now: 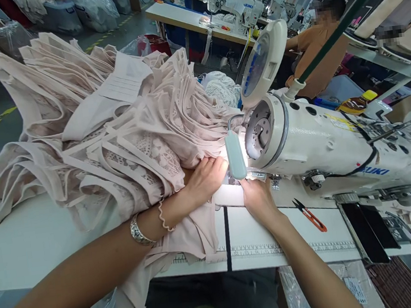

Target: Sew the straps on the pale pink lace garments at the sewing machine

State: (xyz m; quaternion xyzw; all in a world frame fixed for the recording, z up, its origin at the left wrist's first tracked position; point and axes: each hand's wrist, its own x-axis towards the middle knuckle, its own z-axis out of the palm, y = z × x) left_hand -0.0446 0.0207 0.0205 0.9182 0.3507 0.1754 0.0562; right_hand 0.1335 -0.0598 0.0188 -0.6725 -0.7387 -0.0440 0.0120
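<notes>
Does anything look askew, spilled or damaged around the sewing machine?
Nothing looks spilled or damaged, but a round cream cover appears open above the white metal sewing machine, exposing its grey mechanism, and beige fabric garments sag untidily off the white tabletop.

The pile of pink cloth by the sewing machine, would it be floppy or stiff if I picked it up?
The pile of pink cloth would probably flop, since its pieces droop in soft folds and some hang over the table's edge. A push might make it slump, as it is heaped unevenly. Lifted all together, it could feel heavy, because there are so many layers.
</notes>
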